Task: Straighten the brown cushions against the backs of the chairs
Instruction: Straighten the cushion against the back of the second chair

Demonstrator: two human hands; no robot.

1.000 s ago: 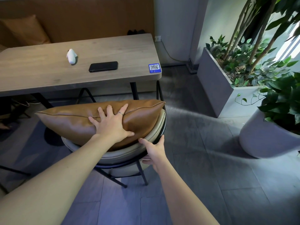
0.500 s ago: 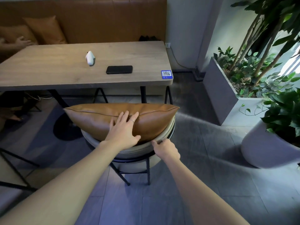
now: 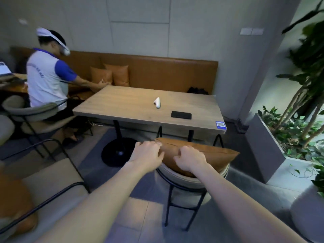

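A brown leather cushion lies along the top of the cream, black-framed chair back right in front of me. My left hand curls over the cushion's left end. My right hand is closed on its near face, just below the top seam. The cushion's right corner pokes out past the chair back. A second chair stands at the lower left with another brown cushion on it, blurred.
Behind the chair is a wooden table with a black phone and a white controller. Another person sits at the left by the brown bench. Grey planters stand on the right.
My view has lifted and swung left, showing the bench and the seated person. My right hand left the chair's rim and came up onto the cushion; my left hand slid to its left end.
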